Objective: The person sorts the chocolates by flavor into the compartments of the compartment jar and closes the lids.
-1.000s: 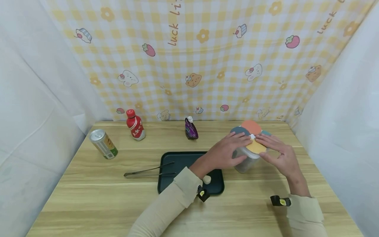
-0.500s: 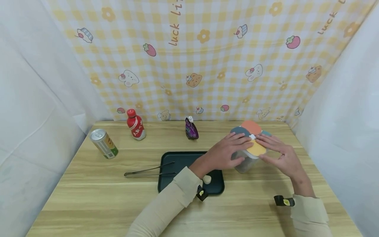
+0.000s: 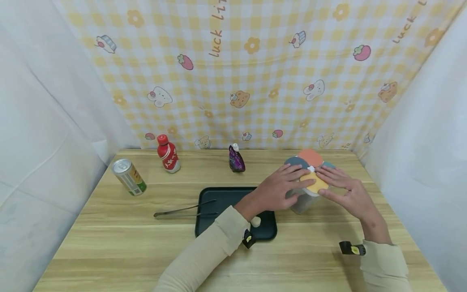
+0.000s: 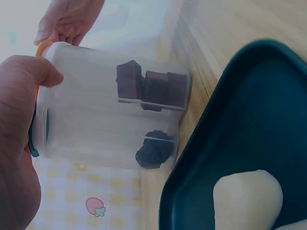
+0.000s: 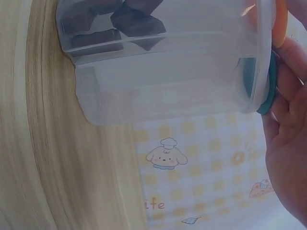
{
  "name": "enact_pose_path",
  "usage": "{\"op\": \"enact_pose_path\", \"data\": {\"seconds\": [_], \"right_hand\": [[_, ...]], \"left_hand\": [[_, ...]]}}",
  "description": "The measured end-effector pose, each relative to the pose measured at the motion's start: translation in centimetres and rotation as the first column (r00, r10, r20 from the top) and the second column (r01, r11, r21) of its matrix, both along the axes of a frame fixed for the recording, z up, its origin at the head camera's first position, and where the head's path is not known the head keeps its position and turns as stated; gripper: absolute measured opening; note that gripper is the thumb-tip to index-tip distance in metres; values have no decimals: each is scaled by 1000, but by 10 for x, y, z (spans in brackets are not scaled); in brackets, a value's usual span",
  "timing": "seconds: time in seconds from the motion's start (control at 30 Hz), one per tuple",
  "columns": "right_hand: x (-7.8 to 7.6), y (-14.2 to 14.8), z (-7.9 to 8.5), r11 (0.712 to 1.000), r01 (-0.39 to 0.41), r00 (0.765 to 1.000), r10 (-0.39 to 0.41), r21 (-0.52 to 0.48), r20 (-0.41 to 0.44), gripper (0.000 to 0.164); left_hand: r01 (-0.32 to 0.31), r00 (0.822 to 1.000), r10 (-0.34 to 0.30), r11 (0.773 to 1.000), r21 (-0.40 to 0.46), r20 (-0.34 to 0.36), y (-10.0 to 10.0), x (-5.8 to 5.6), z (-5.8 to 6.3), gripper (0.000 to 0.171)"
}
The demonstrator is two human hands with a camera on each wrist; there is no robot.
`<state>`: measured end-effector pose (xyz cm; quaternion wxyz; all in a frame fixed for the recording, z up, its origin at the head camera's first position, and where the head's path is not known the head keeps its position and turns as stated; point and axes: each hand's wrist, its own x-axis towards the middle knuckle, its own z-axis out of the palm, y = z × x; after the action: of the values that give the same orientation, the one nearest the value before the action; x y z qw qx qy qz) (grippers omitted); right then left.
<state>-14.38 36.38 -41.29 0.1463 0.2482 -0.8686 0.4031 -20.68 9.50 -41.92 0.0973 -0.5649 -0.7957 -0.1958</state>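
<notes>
A clear plastic storage canister [image 3: 300,203] stands upright at the table's right. Its lid [image 3: 310,157] has petals in orange, blue, yellow and teal. My left hand [image 3: 279,188] rests on the lid's left side with fingers stretched out, its thumb by the canister's upper wall. From the right, my right hand [image 3: 348,192] lies across the lid, thumb at the yellow petal's edge. Through the wall in the left wrist view, dark brown blocks [image 4: 163,88] and a black round piece [image 4: 154,149] show at the bottom. Parts of the lid are hidden under both hands.
A dark green tray [image 3: 219,196] holding a pale rounded piece [image 3: 255,222] lies partly beneath my left arm. Metal tongs [image 3: 184,209] lean over its left edge. Behind stand a can [image 3: 129,177], a red bottle [image 3: 169,156] and a purple spouted pouch [image 3: 236,160].
My right wrist and forearm have shifted slightly right. My left hand's fingers have slid a little across the yellow petal. The canister stays in place.
</notes>
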Motion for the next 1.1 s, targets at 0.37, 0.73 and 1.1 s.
{"op": "enact_pose_path", "data": {"seconds": [0.37,0.73,1.1], "right_hand": [[4,-3,0,999,13,1000,-12,39,-12,60],[3,-5,-7,1000,13,996,-13,2,-85,59],[6,-12,-6,998,54,994,-50,44,-101,69]], "left_hand": [[-53,997,53,999,-1,-58,5,0,-2,56],[-55,995,58,998,37,-78,7,0,-3,54],[-124,992,123,992,31,36,2,-9,2,59]]}}
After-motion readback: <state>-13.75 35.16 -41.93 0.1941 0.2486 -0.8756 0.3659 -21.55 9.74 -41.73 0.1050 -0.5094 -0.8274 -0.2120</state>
